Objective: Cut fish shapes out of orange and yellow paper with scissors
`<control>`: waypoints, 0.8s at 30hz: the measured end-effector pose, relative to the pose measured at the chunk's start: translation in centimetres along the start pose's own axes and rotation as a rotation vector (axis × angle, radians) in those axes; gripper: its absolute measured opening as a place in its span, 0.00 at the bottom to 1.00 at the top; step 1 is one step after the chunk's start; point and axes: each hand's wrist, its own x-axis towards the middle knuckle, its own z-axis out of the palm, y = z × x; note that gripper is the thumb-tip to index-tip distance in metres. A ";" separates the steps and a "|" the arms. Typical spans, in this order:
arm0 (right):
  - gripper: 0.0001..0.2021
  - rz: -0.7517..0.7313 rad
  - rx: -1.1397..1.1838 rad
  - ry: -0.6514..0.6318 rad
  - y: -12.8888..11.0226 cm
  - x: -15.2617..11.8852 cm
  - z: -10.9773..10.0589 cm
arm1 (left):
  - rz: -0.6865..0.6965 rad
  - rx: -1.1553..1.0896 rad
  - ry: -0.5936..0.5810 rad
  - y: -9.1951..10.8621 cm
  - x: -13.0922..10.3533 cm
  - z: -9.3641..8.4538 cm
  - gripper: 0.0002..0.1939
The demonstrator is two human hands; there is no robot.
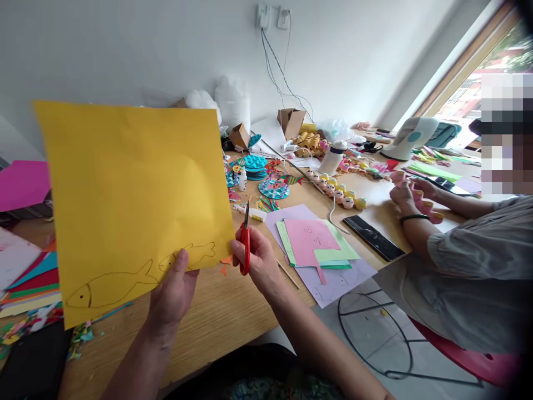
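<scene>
A large sheet of yellow paper is held up over the table, with two fish outlines drawn along its lower edge. My left hand grips that lower edge, thumb on the front and fingers behind. Red-handled scissors are in my right hand, their blades pointing up beside the sheet's right edge. The right fingertips touch or nearly touch the paper's lower right corner. Orange paper scraps lie on the table between the hands.
Pink, green and lilac sheets lie right of my hands, near a black phone. Paper crafts, a glue bottle and a white bottle stand behind. Colored paper and scraps are left. A co-worker handles pink pieces at right.
</scene>
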 end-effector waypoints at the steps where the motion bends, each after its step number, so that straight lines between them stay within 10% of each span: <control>1: 0.12 -0.002 -0.055 -0.025 0.0 -0.5 -0.3 | 0.038 0.013 0.020 0.3 0.3 0.1 0.21; 9: 0.10 0.141 -0.347 -0.255 2.7 -5.1 -0.7 | 0.179 0.061 0.103 1.4 1.1 1.3 0.22; 24: 0.13 0.172 -0.143 -0.270 0.9 -3.2 1.1 | 0.162 0.084 0.148 0.9 0.7 2.7 0.19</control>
